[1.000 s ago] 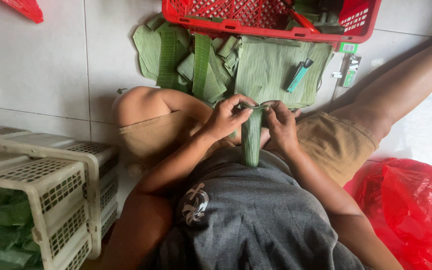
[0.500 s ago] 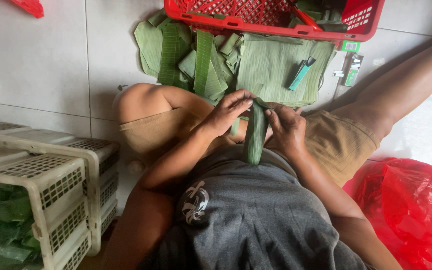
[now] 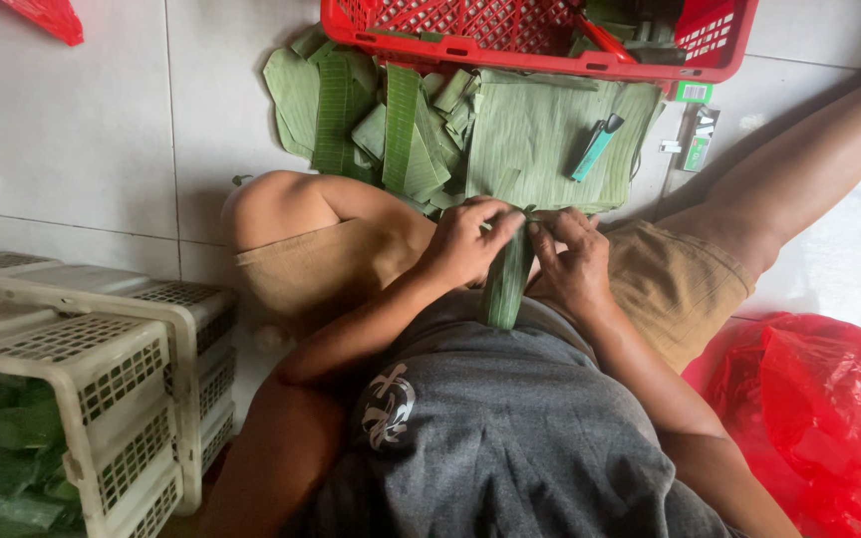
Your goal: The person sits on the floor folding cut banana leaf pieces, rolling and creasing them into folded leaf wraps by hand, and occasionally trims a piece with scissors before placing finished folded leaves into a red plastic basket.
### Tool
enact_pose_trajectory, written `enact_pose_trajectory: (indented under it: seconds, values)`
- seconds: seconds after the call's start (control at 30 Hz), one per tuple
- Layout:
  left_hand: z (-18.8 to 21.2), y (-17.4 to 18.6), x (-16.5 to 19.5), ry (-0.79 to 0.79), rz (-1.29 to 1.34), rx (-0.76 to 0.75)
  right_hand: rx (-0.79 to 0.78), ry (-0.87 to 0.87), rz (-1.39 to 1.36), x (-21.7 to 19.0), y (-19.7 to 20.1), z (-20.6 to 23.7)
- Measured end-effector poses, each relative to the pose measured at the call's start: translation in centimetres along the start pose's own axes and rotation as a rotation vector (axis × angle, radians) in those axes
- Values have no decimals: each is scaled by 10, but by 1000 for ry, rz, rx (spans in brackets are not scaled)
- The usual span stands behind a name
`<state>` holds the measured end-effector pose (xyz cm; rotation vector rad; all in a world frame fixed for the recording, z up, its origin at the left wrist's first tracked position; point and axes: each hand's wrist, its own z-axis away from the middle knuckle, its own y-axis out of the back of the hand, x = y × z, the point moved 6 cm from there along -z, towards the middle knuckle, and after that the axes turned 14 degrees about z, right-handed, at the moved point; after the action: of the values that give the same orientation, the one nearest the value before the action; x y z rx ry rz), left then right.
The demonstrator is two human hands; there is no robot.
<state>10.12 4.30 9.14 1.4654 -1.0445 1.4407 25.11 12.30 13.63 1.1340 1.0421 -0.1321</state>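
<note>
Crates of cream plastic [image 3: 102,369] stand well to the left of the left hand [image 3: 465,244], which is curled closed around the top of a rolled green leaf bundle [image 3: 506,284]. The right hand [image 3: 572,261] grips the same bundle from the other side, fingers closed on it. Beyond both hands lie stacked green leaves [image 3: 550,130] and a red basket [image 3: 530,35]; a red plastic bag [image 3: 809,408] sits right of the right hand.

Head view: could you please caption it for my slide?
Seated person's left hand and right hand hold a green leaf roll above stacked leaves.
</note>
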Motion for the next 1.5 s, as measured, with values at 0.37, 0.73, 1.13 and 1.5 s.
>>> enact_pose_trajectory:
  seconds: [0.37,0.73,1.13,1.5]
  values:
    - [1,-15,-18,418,415,-16,-133,-200,-326,39,-22,-12]
    - [-5,11,-50,420,808,-13,277,-13,812,82,21,-93]
    - [-3,24,-36,502,791,76,184,-56,243,124,2,-68]
    - [-15,18,-21,366,613,-79,-417,-295,-515,42,-9,-10]
